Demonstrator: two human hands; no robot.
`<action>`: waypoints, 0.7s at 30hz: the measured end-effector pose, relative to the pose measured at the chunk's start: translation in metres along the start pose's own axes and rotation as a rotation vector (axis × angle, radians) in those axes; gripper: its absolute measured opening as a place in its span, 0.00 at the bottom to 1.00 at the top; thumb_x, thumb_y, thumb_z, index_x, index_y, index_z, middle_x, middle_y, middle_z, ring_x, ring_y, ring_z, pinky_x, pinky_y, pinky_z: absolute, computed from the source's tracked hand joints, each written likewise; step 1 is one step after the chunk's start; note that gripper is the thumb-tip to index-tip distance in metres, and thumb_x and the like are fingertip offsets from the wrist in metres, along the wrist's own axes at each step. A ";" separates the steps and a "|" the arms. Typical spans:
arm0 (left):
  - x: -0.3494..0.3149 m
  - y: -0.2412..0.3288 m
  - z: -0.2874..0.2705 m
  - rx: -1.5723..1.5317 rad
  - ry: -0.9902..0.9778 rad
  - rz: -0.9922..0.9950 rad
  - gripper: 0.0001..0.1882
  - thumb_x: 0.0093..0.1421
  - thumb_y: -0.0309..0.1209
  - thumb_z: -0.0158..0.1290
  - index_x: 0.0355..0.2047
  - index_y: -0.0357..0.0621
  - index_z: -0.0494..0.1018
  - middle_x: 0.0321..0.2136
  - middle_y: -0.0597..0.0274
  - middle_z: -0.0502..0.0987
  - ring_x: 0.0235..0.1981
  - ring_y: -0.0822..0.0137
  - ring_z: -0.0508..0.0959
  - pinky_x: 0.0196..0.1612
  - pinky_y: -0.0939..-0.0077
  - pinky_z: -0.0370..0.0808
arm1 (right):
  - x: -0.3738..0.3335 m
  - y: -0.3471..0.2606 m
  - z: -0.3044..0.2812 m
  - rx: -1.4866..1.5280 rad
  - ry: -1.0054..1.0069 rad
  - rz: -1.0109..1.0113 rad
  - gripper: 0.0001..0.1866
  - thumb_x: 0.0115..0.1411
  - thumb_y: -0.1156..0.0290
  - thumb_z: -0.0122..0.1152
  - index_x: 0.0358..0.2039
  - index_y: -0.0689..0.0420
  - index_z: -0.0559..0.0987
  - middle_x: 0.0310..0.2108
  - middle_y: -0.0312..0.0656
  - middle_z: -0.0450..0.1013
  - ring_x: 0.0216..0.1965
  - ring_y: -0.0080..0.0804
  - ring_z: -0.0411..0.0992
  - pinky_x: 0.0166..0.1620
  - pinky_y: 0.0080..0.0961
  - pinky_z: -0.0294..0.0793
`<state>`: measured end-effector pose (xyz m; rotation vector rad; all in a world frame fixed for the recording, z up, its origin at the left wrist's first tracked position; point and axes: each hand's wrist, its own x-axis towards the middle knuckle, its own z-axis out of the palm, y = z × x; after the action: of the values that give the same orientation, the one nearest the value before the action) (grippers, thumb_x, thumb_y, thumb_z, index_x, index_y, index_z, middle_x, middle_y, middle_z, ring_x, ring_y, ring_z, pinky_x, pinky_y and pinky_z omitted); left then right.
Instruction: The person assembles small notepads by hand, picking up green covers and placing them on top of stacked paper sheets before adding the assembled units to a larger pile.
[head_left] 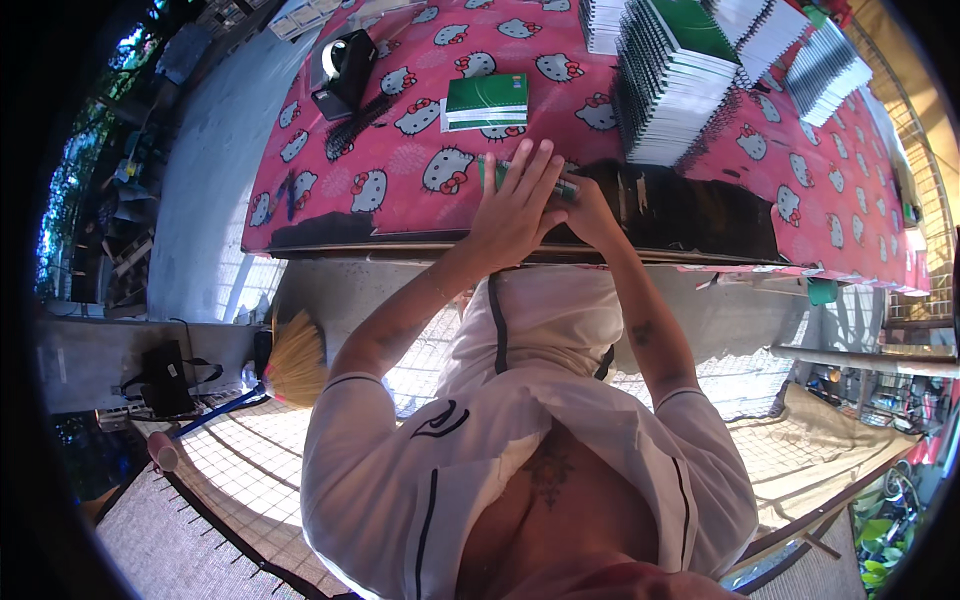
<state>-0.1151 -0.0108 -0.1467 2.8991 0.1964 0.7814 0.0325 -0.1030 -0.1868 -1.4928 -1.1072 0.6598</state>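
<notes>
At the table's (330,232) near edge, my left hand (515,205) lies flat, fingers spread, on a green notebook (562,187); my right hand (585,210) pinches its edge. I should press evenly, keeping covers squared.

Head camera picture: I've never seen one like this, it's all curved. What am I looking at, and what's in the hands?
There is no machine: one wide fisheye camera on a person's head looks down, so straight edges bend. The forearms rise from below. The left hand lies flat over a green-covered notebook at the near edge of the table, which has a pink cartoon-cat cloth. The right hand grips the same notebook from the side. Further back lie a small green notebook stack, tall spiral-bound stacks and a black tape dispenser. A broom lies on the floor.
</notes>
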 end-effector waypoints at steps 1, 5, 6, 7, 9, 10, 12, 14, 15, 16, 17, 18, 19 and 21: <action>-0.014 0.007 0.009 0.007 0.019 -0.024 0.33 0.65 0.47 0.48 0.66 0.44 0.59 0.68 0.51 0.56 0.71 0.51 0.52 0.67 0.34 0.42 | 0.001 0.003 0.000 -0.001 0.011 -0.039 0.19 0.58 0.73 0.64 0.50 0.62 0.78 0.35 0.52 0.80 0.34 0.34 0.78 0.42 0.31 0.75; -0.015 0.000 0.012 -0.032 0.137 0.004 0.34 0.65 0.45 0.49 0.68 0.44 0.56 0.69 0.47 0.53 0.70 0.48 0.53 0.66 0.33 0.46 | 0.001 0.005 0.001 0.000 0.027 -0.126 0.19 0.58 0.73 0.64 0.50 0.62 0.78 0.36 0.53 0.80 0.35 0.35 0.79 0.43 0.31 0.75; -0.008 -0.007 0.007 -0.042 0.117 0.013 0.29 0.64 0.42 0.51 0.62 0.46 0.61 0.63 0.51 0.60 0.65 0.51 0.59 0.66 0.34 0.47 | 0.001 0.004 0.002 0.000 0.017 -0.130 0.19 0.58 0.72 0.64 0.50 0.62 0.78 0.36 0.52 0.80 0.36 0.33 0.79 0.43 0.31 0.75; 0.002 -0.015 0.004 -0.061 0.098 0.026 0.24 0.62 0.39 0.53 0.57 0.48 0.67 0.57 0.55 0.66 0.61 0.54 0.65 0.66 0.34 0.47 | 0.000 0.002 0.001 -0.045 0.010 -0.080 0.19 0.58 0.72 0.65 0.50 0.62 0.78 0.36 0.51 0.80 0.37 0.31 0.79 0.43 0.30 0.75; 0.020 -0.028 -0.005 -0.100 0.056 0.055 0.14 0.59 0.33 0.58 0.46 0.52 0.77 0.45 0.63 0.79 0.51 0.60 0.76 0.66 0.35 0.49 | -0.001 -0.004 0.000 -0.133 0.002 0.024 0.19 0.58 0.72 0.66 0.50 0.62 0.78 0.36 0.50 0.80 0.38 0.27 0.79 0.43 0.29 0.75; 0.027 -0.026 -0.009 -0.179 0.187 0.105 0.07 0.55 0.30 0.60 0.35 0.51 0.78 0.33 0.69 0.80 0.41 0.64 0.80 0.66 0.37 0.50 | -0.004 -0.008 -0.003 -0.101 0.000 0.027 0.18 0.59 0.72 0.65 0.50 0.62 0.78 0.36 0.48 0.80 0.39 0.26 0.78 0.43 0.28 0.75; 0.023 -0.028 -0.008 -0.218 0.164 0.096 0.07 0.55 0.30 0.60 0.36 0.50 0.77 0.33 0.68 0.79 0.41 0.63 0.79 0.66 0.39 0.52 | -0.012 -0.018 -0.015 -0.042 0.001 0.032 0.17 0.59 0.73 0.65 0.49 0.62 0.79 0.36 0.46 0.80 0.40 0.22 0.77 0.44 0.25 0.75; 0.024 -0.031 -0.007 -0.253 0.157 0.096 0.07 0.56 0.30 0.60 0.36 0.49 0.77 0.33 0.67 0.79 0.40 0.62 0.79 0.66 0.43 0.53 | -0.018 -0.024 -0.027 0.146 0.044 -0.051 0.16 0.60 0.75 0.64 0.49 0.62 0.79 0.36 0.45 0.80 0.40 0.21 0.77 0.45 0.23 0.75; 0.024 -0.030 -0.006 -0.275 0.156 0.099 0.07 0.57 0.31 0.60 0.37 0.49 0.77 0.33 0.66 0.80 0.40 0.62 0.80 0.67 0.45 0.53 | -0.023 -0.029 -0.032 0.238 0.069 -0.087 0.15 0.60 0.76 0.64 0.48 0.62 0.80 0.37 0.45 0.80 0.40 0.21 0.77 0.46 0.22 0.76; 0.024 -0.030 -0.005 -0.297 0.154 0.101 0.08 0.58 0.32 0.60 0.38 0.49 0.77 0.33 0.65 0.80 0.40 0.61 0.80 0.67 0.47 0.53 | -0.026 -0.035 -0.042 0.144 0.060 -0.070 0.13 0.60 0.78 0.62 0.46 0.61 0.81 0.36 0.44 0.80 0.39 0.20 0.77 0.46 0.21 0.77; 0.024 -0.030 -0.004 -0.323 0.161 0.117 0.08 0.58 0.31 0.60 0.38 0.48 0.77 0.33 0.65 0.80 0.40 0.61 0.80 0.65 0.48 0.56 | -0.026 -0.041 -0.046 0.029 0.056 -0.058 0.12 0.60 0.79 0.63 0.45 0.61 0.82 0.36 0.44 0.80 0.38 0.20 0.77 0.45 0.21 0.77; 0.025 -0.032 -0.004 -0.345 0.162 0.135 0.08 0.57 0.31 0.60 0.38 0.48 0.77 0.33 0.65 0.80 0.39 0.60 0.80 0.63 0.50 0.59 | -0.024 -0.046 -0.049 -0.080 0.055 -0.045 0.11 0.59 0.79 0.64 0.44 0.61 0.82 0.37 0.43 0.80 0.38 0.20 0.78 0.44 0.21 0.78; 0.025 -0.033 -0.005 -0.366 0.164 0.153 0.09 0.57 0.31 0.61 0.38 0.47 0.77 0.33 0.64 0.80 0.39 0.59 0.79 0.61 0.52 0.62 | -0.023 -0.050 -0.052 -0.188 0.053 -0.031 0.11 0.58 0.79 0.64 0.43 0.61 0.83 0.37 0.43 0.80 0.37 0.20 0.78 0.44 0.21 0.78; 0.028 -0.035 -0.004 -0.388 0.165 0.174 0.09 0.57 0.31 0.61 0.38 0.46 0.77 0.34 0.63 0.80 0.38 0.57 0.79 0.55 0.55 0.67 | -0.022 -0.053 -0.054 -0.219 0.046 -0.039 0.08 0.57 0.79 0.64 0.39 0.61 0.83 0.35 0.41 0.80 0.35 0.22 0.78 0.42 0.21 0.78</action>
<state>-0.0968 0.0279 -0.1350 2.5095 -0.1765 0.9652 0.0552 -0.1486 -0.1266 -1.6590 -1.2001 0.4860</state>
